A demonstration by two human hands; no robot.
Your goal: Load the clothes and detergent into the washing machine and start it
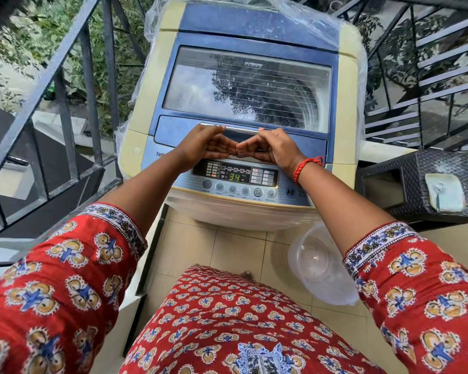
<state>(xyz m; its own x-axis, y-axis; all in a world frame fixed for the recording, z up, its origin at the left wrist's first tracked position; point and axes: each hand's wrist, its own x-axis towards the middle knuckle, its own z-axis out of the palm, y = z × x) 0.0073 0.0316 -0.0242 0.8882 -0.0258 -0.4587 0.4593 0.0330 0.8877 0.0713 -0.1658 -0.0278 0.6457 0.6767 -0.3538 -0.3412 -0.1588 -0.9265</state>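
A top-loading washing machine [347, 103], cream and blue and partly wrapped in clear plastic, stands in front of me. Its lid [246, 87] lies closed, and the drum shows dimly through the glass; no clothes can be made out. My left hand [204, 143] and my right hand [274, 147] rest on the lid's front strip. Their fingertips meet in the middle, and the thumbs reach the chrome handle [241, 129]. The control panel [238, 176] below my hands is lit and reads 34. The start/pause button [290, 192] sits at its right.
A clear plastic tub [319, 265] stands on the tiled floor to the right of my legs. A black woven stool [416, 179] with a pale pouch [445, 191] on it is right of the machine. A metal railing [65, 103] runs along the left, with stairs [430, 76] at the back right.
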